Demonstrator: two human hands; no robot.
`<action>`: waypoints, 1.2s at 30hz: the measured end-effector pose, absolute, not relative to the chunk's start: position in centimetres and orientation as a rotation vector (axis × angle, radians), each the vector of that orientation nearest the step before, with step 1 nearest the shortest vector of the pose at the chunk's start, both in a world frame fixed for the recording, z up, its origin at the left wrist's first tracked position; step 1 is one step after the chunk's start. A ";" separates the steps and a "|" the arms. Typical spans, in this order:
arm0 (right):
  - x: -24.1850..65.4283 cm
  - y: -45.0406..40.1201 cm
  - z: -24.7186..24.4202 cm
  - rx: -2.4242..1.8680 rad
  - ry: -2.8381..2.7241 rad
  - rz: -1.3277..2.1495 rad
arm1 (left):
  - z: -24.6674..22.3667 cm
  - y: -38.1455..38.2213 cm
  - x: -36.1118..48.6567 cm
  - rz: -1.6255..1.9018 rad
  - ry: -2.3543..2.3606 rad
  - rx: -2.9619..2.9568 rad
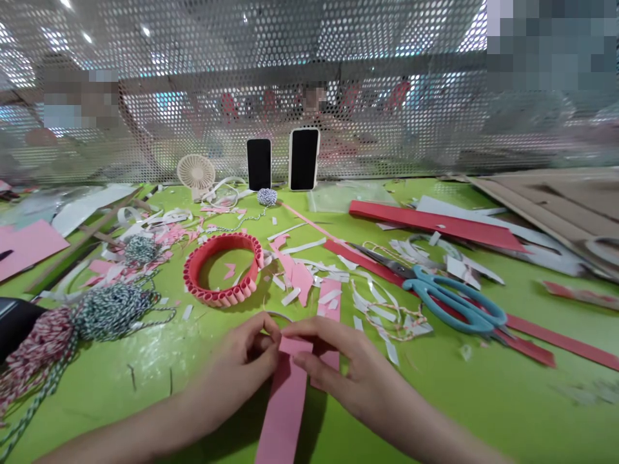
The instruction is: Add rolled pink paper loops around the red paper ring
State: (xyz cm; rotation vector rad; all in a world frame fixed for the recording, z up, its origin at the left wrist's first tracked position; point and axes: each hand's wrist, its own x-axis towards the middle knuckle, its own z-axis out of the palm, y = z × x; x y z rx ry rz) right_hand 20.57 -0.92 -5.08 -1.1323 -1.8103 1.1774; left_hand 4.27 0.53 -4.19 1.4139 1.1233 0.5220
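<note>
My left hand (236,367) and my right hand (338,367) meet at the near middle of the green table (483,399). Their fingers pinch the top end of a long pink paper strip (284,412), which runs down toward me. A second pink strip (329,309) lies partly under my right hand. A red pleated paper ring (222,274) sits just beyond my left hand. Blue-handled scissors (452,299) lie open-bladed to the right, out of reach of my fingers.
Paper scraps litter the table. Striped twine bundles (109,312) lie at left, with red paper strips (435,225) and cardboard sheets (546,206) at right. Two phones (304,159) and a small fan (196,172) stand before a perforated metal screen (242,84), with a person beyond it.
</note>
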 end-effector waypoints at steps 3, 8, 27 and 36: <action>20.5 -0.8 -5.2 -1.192 -1.732 1.219 | -4.0 0.4 4.3 0.492 1.098 1.478; 20.5 -0.9 -4.7 -1.220 -1.808 1.175 | -3.8 0.2 4.2 0.557 1.088 1.499; 19.9 -1.8 -5.4 -1.220 -1.718 1.173 | -4.0 0.1 4.3 0.358 1.103 1.649; 19.9 -1.8 -5.5 -1.174 -1.753 1.045 | -4.1 0.0 4.4 0.376 1.046 1.583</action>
